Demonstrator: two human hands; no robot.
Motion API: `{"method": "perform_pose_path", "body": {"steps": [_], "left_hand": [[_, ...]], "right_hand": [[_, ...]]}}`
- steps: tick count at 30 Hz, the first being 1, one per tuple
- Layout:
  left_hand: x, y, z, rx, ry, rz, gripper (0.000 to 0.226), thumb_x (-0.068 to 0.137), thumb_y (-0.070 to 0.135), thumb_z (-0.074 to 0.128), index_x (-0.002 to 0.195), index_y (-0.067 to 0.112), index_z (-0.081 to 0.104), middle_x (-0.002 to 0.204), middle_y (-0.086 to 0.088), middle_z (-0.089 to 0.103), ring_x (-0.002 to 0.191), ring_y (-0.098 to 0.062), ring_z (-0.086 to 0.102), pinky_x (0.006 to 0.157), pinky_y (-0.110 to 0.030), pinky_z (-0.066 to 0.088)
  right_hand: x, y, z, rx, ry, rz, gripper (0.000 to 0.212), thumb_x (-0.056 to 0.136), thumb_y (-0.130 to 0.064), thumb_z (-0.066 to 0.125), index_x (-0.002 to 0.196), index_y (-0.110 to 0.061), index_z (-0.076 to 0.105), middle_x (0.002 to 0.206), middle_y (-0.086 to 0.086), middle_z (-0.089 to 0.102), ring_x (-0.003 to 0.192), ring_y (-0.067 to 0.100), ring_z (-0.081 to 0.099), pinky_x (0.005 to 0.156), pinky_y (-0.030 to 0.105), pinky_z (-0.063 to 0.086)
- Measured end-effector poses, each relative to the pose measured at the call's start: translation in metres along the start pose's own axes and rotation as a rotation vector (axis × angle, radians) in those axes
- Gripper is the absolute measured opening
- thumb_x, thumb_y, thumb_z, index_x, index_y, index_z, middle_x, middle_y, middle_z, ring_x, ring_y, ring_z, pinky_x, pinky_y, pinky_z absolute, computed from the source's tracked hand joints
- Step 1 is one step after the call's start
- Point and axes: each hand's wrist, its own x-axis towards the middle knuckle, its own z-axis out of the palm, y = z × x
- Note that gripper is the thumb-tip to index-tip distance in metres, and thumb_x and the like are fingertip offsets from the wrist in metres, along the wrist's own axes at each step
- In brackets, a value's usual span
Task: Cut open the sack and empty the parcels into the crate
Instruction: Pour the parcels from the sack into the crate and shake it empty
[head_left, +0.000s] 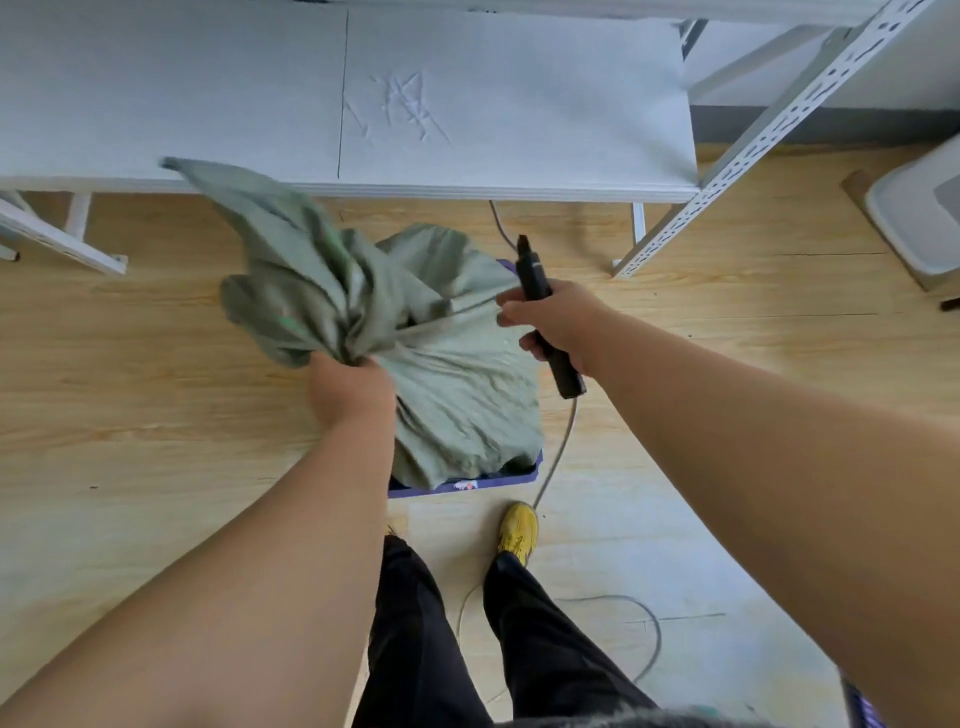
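A grey-green woven sack (457, 384) hangs over a dark blue crate (467, 486) on the floor and covers most of it. My left hand (350, 387) grips a bunched fold of the sack, and loose cloth flares up to the left, blurred. My right hand (553, 319) holds a black utility knife (545, 312) with its tip pointing away from me; its thumb and fingers also pinch a taut edge of the sack. No parcels show; the sack hides the crate's inside.
A white table (467, 104) with cut marks stands just beyond the crate. A perforated white shelf post (769, 130) leans at the right. A grey cable (558, 447) runs along the wooden floor beside the crate. My yellow shoe (518, 530) is just behind the crate.
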Motion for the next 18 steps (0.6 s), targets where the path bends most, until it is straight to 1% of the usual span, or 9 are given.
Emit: {"method": "perform_pose_path", "body": {"steps": [2, 3, 6, 7, 9, 11, 13, 16, 18], "left_hand": [[0.003, -0.004, -0.010, -0.020, 0.103, -0.049, 0.035, 0.093, 0.012, 0.053, 0.125, -0.003, 0.051, 0.131, -0.023, 0.056, 0.121, -0.037, 0.053, 0.096, -0.038, 0.041], [0.003, -0.006, -0.012, -0.016, 0.107, -0.053, 0.034, 0.094, 0.011, 0.052, 0.125, -0.003, 0.051, 0.130, -0.022, 0.056, 0.120, -0.037, 0.053, 0.096, -0.038, 0.041], [-0.002, -0.005, -0.014, 0.025, 0.033, 0.007, 0.033, 0.094, 0.013, 0.052, 0.125, 0.000, 0.050, 0.128, -0.020, 0.057, 0.118, -0.037, 0.055, 0.095, -0.040, 0.044], [-0.004, -0.002, -0.015, -0.003, 0.047, 0.024, 0.033, 0.094, 0.012, 0.053, 0.125, 0.001, 0.049, 0.128, -0.019, 0.058, 0.118, -0.036, 0.056, 0.095, -0.039, 0.044], [-0.004, 0.003, -0.019, -0.100, 0.143, 0.034, 0.034, 0.095, 0.010, 0.051, 0.128, 0.001, 0.048, 0.130, -0.016, 0.057, 0.120, -0.032, 0.055, 0.097, -0.034, 0.042], [0.000, 0.003, -0.025, -0.150, 0.242, -0.005, 0.039, 0.094, 0.006, 0.048, 0.133, 0.001, 0.045, 0.135, -0.016, 0.054, 0.124, -0.029, 0.052, 0.100, -0.030, 0.037], [0.009, -0.003, -0.032, -0.209, 0.300, -0.068, 0.045, 0.094, 0.005, 0.046, 0.139, 0.002, 0.042, 0.137, -0.015, 0.053, 0.126, -0.029, 0.052, 0.103, -0.031, 0.037], [0.020, -0.014, -0.041, -0.251, 0.282, -0.175, 0.043, 0.096, 0.007, 0.044, 0.139, 0.004, 0.043, 0.138, -0.015, 0.052, 0.124, -0.029, 0.053, 0.100, -0.033, 0.041], [0.021, -0.019, -0.043, -0.214, 0.280, -0.109, 0.040, 0.096, 0.008, 0.043, 0.135, 0.004, 0.046, 0.136, -0.014, 0.054, 0.122, -0.029, 0.054, 0.099, -0.030, 0.041]], "right_hand": [[-0.001, 0.012, -0.008, 0.038, 0.024, 0.044, 0.013, 0.092, -0.007, 0.062, 0.104, -0.010, 0.063, 0.106, 0.015, 0.068, 0.052, 0.012, 0.053, 0.045, 0.021, 0.044], [-0.002, 0.018, -0.011, 0.053, 0.035, 0.069, 0.015, 0.092, -0.006, 0.062, 0.107, -0.008, 0.061, 0.105, 0.014, 0.067, 0.054, 0.013, 0.053, 0.047, 0.021, 0.044], [-0.005, 0.028, -0.015, 0.107, 0.074, 0.135, 0.020, 0.091, -0.002, 0.063, 0.109, -0.004, 0.057, 0.097, 0.016, 0.063, 0.058, 0.015, 0.052, 0.052, 0.023, 0.044], [-0.006, 0.031, -0.015, 0.113, 0.081, 0.151, 0.019, 0.090, 0.001, 0.063, 0.107, -0.005, 0.056, 0.092, 0.017, 0.061, 0.058, 0.016, 0.051, 0.053, 0.025, 0.043], [-0.009, 0.034, -0.017, 0.106, 0.086, 0.177, 0.021, 0.088, 0.006, 0.063, 0.106, -0.004, 0.056, 0.084, 0.016, 0.058, 0.057, 0.017, 0.050, 0.052, 0.026, 0.042], [-0.010, 0.038, -0.020, 0.099, 0.101, 0.189, 0.023, 0.088, 0.007, 0.061, 0.108, -0.003, 0.058, 0.088, 0.016, 0.059, 0.057, 0.018, 0.051, 0.049, 0.025, 0.042], [-0.010, 0.042, -0.023, 0.106, 0.133, 0.201, 0.023, 0.089, 0.006, 0.059, 0.111, -0.002, 0.059, 0.093, 0.017, 0.061, 0.057, 0.018, 0.052, 0.048, 0.024, 0.042], [-0.010, 0.049, -0.025, 0.124, 0.156, 0.222, 0.019, 0.089, 0.008, 0.056, 0.104, -0.004, 0.058, 0.090, 0.017, 0.059, 0.057, 0.018, 0.049, 0.050, 0.025, 0.040], [-0.011, 0.054, -0.024, 0.107, 0.152, 0.235, 0.019, 0.089, 0.007, 0.056, 0.104, -0.005, 0.058, 0.089, 0.017, 0.058, 0.057, 0.019, 0.050, 0.052, 0.026, 0.042]]}}
